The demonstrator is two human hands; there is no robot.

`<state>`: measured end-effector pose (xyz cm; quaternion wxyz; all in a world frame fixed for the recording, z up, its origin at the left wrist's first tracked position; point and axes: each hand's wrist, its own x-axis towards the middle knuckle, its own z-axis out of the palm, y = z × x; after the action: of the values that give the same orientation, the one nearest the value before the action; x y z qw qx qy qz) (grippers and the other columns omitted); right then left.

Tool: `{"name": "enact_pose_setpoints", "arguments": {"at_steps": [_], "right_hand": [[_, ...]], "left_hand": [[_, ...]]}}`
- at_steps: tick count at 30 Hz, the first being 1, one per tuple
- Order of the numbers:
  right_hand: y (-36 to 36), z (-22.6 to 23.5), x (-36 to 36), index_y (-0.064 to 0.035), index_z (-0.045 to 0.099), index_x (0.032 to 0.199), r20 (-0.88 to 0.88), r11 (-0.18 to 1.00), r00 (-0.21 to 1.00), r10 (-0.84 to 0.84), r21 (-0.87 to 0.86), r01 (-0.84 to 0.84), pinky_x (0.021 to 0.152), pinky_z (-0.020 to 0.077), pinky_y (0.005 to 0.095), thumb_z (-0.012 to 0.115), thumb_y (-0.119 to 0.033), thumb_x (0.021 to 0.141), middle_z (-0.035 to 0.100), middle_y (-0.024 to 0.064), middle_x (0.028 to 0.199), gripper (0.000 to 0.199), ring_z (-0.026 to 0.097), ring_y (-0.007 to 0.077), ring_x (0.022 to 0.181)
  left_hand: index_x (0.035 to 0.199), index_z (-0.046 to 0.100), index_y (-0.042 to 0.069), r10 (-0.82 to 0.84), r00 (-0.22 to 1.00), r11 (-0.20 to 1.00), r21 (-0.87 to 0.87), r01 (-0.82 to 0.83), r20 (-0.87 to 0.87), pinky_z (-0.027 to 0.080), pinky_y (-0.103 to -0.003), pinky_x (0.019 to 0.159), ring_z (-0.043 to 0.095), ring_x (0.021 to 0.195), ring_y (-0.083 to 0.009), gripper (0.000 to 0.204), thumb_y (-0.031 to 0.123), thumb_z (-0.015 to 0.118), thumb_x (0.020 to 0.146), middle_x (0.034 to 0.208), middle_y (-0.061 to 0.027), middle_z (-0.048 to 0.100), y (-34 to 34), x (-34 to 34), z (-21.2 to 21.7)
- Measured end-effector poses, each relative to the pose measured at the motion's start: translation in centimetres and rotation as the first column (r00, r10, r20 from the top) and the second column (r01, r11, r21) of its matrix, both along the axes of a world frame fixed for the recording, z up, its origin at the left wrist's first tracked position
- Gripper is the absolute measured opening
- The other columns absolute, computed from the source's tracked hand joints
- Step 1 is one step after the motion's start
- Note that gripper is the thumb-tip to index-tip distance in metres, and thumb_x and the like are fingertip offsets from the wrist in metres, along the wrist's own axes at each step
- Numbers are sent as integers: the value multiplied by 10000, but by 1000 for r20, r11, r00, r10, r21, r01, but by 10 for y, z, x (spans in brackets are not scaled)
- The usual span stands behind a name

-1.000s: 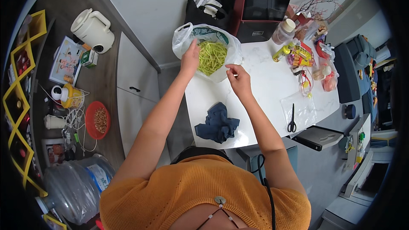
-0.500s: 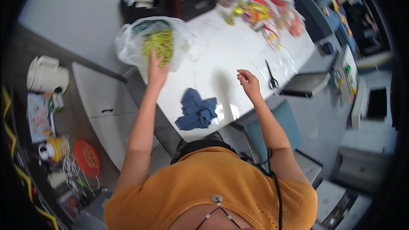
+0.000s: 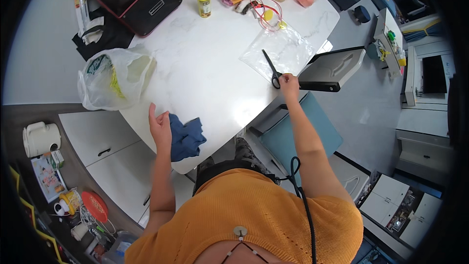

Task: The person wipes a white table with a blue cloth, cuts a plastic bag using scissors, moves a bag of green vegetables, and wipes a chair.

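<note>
Scissors, black, one pair: lying on the white table, partly over a clear plastic sheet, blades pointing away from the person. Right hand: fingers curled at the scissors' handle; whether they pinch it, cannot tell. Left hand: thumb and fingers loosely spread, just beside a crumpled blue cloth. White plastic bag: beyond the left hand, yellow-green strips inside.

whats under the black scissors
A clear plastic sheet shows under the blades of the black scissors. The right hand hides part of the handles, so what is beneath there cannot be seen.
</note>
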<state>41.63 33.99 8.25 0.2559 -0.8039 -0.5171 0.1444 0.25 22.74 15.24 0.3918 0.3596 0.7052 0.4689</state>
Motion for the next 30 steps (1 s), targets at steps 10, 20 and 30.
{"name": "enact_pose_setpoints", "arguments": {"at_steps": [10, 20, 30], "right_hand": [[29, 26, 7, -85, 555, 902, 68, 959, 965, 255, -148, -243, 713, 439, 339, 664, -225, 649, 493, 85, 901, 309, 500, 239, 871], [-18, 12, 41, -69, 546, 866, -168, 964, 950, 263, 72, -254, 675, 432, 332, 623, -138, 681, 512, 95, 865, 211, 526, 256, 788], [-192, 12, 112, -71, 563, 867, -236, 985, 960, 151, -48, -167, 609, 447, 306, 574, -145, 739, 570, 80, 762, 149, 558, 200, 659]], "left_hand": [[1250, 289, 26, -197, 978, 980, 19, 197, 66, 429, -238, 733, 544, 881, -173, 478, 47, 456, 803, 1205, -145, 385, 39, 133, 2], [1228, 322, 24, -310, 946, 949, -39, 314, 92, 431, -242, 734, 550, 873, -160, 455, 32, 456, 794, 1163, -140, 432, 21, 178, -5], [1208, 345, -3, -408, 898, 913, 99, 396, 165, 428, -246, 751, 548, 896, -167, 423, 40, 442, 799, 1147, -151, 449, -49, 190, 14]]}}
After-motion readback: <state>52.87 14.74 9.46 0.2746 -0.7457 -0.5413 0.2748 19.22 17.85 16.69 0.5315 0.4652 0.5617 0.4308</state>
